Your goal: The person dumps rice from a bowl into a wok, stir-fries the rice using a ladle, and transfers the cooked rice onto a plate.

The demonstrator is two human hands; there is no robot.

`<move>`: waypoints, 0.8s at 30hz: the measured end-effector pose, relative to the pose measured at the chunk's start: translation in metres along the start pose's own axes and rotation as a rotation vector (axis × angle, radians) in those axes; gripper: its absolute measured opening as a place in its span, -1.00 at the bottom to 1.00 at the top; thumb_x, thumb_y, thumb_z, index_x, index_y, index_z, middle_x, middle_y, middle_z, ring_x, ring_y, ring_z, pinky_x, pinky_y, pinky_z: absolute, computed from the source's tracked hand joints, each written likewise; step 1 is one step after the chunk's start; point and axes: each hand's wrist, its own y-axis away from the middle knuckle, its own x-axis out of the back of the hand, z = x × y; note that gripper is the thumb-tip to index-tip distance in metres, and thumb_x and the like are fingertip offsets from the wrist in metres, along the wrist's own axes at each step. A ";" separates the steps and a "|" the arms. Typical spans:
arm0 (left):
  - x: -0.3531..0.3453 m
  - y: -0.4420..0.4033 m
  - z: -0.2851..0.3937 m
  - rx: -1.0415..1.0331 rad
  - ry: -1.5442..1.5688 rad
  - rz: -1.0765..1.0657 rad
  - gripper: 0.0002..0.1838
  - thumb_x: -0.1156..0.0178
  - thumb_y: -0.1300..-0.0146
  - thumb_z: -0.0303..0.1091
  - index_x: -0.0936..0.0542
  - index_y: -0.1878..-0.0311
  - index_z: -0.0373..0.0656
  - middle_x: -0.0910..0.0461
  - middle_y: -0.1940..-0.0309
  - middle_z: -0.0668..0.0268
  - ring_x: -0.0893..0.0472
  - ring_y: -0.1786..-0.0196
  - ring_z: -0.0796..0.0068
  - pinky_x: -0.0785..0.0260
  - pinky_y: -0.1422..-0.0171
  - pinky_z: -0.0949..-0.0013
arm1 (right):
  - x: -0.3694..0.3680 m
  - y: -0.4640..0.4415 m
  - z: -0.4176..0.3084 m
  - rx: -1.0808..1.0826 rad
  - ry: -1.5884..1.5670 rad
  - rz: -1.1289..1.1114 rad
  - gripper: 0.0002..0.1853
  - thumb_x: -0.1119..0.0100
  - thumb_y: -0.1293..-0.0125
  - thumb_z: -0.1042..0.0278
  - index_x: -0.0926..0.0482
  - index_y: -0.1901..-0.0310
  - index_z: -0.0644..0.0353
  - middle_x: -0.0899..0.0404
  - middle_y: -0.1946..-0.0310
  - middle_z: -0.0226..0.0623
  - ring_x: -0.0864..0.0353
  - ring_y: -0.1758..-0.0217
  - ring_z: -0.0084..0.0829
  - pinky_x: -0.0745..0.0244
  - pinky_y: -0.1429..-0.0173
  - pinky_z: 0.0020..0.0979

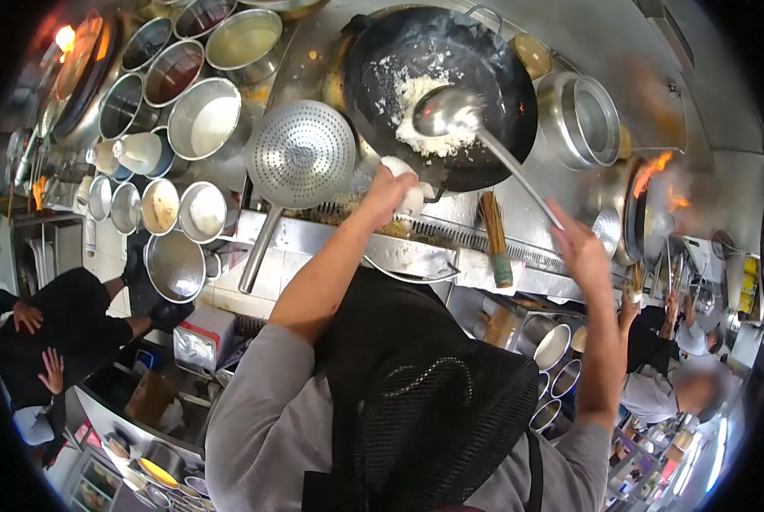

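A black wok (503, 111) sits on the range at the top centre, with white rice (416, 90) in its bowl and light steam above. My left hand (389, 194) is closed on a white cloth (412, 201) at the wok's near edge, gripping the wok there; part of its loop handle shows beside the cloth. My right hand (582, 247) is wrapped round the end of a long metal ladle (448, 111). The ladle's bowl rests on or just over the rice, its rounded back facing up.
A perforated strainer (302, 154) lies left of the wok. Several metal pots, one a pale-liquid pot (244, 41), fill the left. A bamboo brush (495, 239) lies near the front edge. Flames (653, 175) rise at right. Other people (49, 341) stand left and right.
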 end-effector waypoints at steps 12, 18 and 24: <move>0.005 -0.012 0.002 0.083 -0.098 0.012 -0.55 -0.28 -0.27 -0.52 -0.47 -0.22 -0.41 -0.68 0.03 0.11 -0.74 0.09 0.27 -0.66 0.12 0.17 | -0.108 -0.028 -0.006 -0.124 -0.095 -0.259 -0.33 -0.20 -0.59 0.23 -0.27 -0.65 -0.31 -0.63 0.49 0.26 -0.68 0.38 0.32 -0.49 0.22 0.23; 0.001 -0.005 0.002 -0.054 -0.060 -0.039 -0.62 -0.23 -0.26 -0.58 -0.50 -0.16 -0.33 -0.67 0.08 0.15 -0.73 0.10 0.31 -0.64 0.12 0.21 | -0.071 -0.016 -0.020 -0.164 -0.067 -0.356 -0.32 -0.16 -0.60 0.20 -0.21 -0.67 -0.41 -0.68 0.40 0.28 -0.71 0.30 0.33 -0.54 0.19 0.24; -0.005 0.002 0.010 0.012 -0.071 0.027 -0.53 -0.24 -0.28 -0.56 -0.43 -0.26 -0.30 -0.66 0.04 0.16 -0.73 0.09 0.31 -0.64 0.12 0.22 | -0.036 0.015 -0.007 -0.193 0.067 -0.406 -0.31 -0.15 -0.60 0.19 -0.18 -0.68 -0.42 -0.72 0.32 0.22 -0.72 0.25 0.30 -0.55 0.16 0.25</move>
